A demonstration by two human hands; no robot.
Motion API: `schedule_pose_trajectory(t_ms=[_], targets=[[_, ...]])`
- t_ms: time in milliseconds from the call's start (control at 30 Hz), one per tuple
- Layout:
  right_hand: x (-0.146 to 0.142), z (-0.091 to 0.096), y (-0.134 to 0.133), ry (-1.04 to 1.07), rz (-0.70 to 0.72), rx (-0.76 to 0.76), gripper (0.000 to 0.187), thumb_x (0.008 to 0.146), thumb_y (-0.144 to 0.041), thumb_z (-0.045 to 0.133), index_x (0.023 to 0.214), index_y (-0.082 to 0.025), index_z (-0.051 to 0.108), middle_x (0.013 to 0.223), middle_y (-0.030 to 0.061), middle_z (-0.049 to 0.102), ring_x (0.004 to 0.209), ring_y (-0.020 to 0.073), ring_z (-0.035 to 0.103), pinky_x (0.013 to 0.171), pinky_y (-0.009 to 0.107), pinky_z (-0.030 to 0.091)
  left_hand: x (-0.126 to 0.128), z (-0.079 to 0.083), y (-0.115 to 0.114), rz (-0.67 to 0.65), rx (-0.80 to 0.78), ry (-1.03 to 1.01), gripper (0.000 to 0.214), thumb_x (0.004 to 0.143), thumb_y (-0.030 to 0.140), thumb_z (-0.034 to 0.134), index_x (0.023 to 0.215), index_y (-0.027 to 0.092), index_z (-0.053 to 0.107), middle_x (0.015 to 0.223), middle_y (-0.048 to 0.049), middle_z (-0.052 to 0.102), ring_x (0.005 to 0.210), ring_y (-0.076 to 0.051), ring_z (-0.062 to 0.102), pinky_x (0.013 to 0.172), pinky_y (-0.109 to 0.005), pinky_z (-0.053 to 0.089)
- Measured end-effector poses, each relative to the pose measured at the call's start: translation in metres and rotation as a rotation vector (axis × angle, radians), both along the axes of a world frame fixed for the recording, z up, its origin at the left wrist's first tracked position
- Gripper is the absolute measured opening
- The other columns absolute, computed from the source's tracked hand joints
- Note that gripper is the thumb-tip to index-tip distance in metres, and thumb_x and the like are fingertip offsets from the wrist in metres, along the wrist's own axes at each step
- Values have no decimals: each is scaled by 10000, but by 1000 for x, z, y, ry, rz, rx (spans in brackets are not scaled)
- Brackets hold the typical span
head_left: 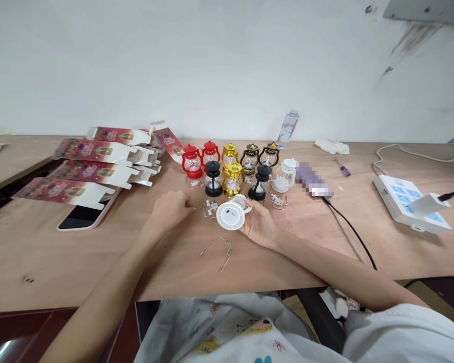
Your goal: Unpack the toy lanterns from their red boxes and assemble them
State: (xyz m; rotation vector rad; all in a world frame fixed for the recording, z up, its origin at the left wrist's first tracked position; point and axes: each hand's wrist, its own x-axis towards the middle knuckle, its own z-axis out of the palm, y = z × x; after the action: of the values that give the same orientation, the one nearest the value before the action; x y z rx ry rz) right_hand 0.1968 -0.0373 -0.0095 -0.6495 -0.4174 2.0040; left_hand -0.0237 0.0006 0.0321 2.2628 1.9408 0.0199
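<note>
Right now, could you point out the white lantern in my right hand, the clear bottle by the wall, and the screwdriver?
Held white lantern (230,216), head view: the underside of its round base.
Clear bottle (288,127), head view: the middle of its body.
Screwdriver (345,172), head view: its handle.

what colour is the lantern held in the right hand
White: the lantern in the right hand shows in the head view.

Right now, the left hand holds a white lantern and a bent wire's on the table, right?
Not the left hand: the head view shows the right hand holding the white lantern. The bent wire is on the table.
</note>
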Motion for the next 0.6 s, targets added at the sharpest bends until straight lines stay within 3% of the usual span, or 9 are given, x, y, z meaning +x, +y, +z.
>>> schedule_pose_trajectory(t_ms=[600], targets=[[0, -1, 0, 9, 10, 28, 111, 847, -231, 508, 923, -165, 556, 775, 5, 678, 649, 103, 659, 576, 190, 569, 2, -3, 1, -1, -32, 175, 251, 814, 345, 496, 871, 167, 663, 940, -121, 682, 870, -279, 634, 684, -326, 466]])
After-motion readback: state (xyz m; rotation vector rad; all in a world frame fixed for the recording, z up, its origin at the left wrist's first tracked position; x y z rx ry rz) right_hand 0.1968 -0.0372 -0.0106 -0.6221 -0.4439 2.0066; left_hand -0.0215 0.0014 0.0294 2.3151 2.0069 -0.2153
